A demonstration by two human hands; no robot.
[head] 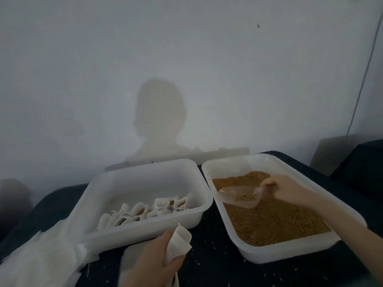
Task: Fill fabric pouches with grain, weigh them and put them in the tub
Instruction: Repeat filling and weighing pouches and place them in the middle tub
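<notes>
Left hand pinches empty pouch mouth-up, ready for fill. Right hand fingers clamped on scoop handle, part-loaded, level over grain tray so spill falls back.

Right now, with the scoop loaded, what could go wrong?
Grain could spill as the scoop in the right hand crosses the gap to the pouch; loose grains already dot the table. The left hand grips the pouch with its mouth looking narrow, so the pour may miss.
</notes>
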